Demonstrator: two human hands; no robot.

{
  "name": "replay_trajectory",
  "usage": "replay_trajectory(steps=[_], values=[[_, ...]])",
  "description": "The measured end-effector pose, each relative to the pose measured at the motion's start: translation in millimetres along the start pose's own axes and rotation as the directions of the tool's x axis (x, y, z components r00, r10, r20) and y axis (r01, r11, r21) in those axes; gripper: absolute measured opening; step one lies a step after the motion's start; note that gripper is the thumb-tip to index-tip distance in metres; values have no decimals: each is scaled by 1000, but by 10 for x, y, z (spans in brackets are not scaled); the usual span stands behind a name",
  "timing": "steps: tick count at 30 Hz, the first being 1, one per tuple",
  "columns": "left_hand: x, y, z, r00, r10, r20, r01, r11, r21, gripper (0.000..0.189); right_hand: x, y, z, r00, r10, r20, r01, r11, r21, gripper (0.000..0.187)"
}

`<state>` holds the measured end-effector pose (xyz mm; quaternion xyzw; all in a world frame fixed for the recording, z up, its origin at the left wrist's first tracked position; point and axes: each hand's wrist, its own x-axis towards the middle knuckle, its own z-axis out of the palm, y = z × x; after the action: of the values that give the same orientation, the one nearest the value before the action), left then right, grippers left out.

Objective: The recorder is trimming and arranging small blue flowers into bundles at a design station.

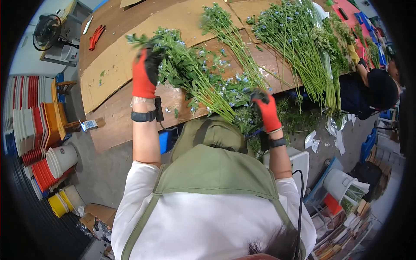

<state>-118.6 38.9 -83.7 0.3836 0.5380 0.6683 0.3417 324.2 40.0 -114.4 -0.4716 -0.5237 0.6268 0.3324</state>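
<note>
My left hand (145, 71), in a red glove with a dark palm, is at the leafy tops of a bunch of blue-flowered stems (191, 71); a blurred sprig shows above its fingers. Whether the fingers grip it is hard to tell. The bunch lies slantwise, cut ends towards my green apron (214, 172). My right hand (265, 105), gloved alike, is at the table's near edge beside a leafy flowering stem (239, 91); its fingertips are partly hidden. A smaller bunch (234, 42) and a large bunch of blue-flowered stems (292, 42) lie farther right.
Cardboard sheets (112, 83) cover part of the wooden table (113, 130). A spare red glove (96, 37) and a white-handled tool (87, 25) lie at the far left. A co-worker (367, 87) in dark clothes stands at the right. Cut greenery (299, 120) hangs or lies below the table edge.
</note>
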Motion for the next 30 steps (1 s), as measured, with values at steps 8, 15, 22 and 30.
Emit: replay_trajectory(steps=[8, 15, 22, 30], values=[[-706, -608, 522, 820, -518, 243, 498, 855, 143, 33, 837, 541, -349, 885, -342, -316, 115, 819, -562, 43], [-1146, -1126, 287, 839, -533, 113, 401, 744, 534, 44, 1007, 520, 304, 898, -440, -23, 84, 223, -971, 44], [-1181, -996, 547, 900, -428, 85, 301, 749, 590, 42, 1196, 728, 1345, 940, -205, 272, 315, 222, -923, 42], [-1041, -1059, 522, 974, -227, 12, 181, 809, 559, 39, 1070, 713, 1335, 860, -509, 39, 325, 488, -810, 44]])
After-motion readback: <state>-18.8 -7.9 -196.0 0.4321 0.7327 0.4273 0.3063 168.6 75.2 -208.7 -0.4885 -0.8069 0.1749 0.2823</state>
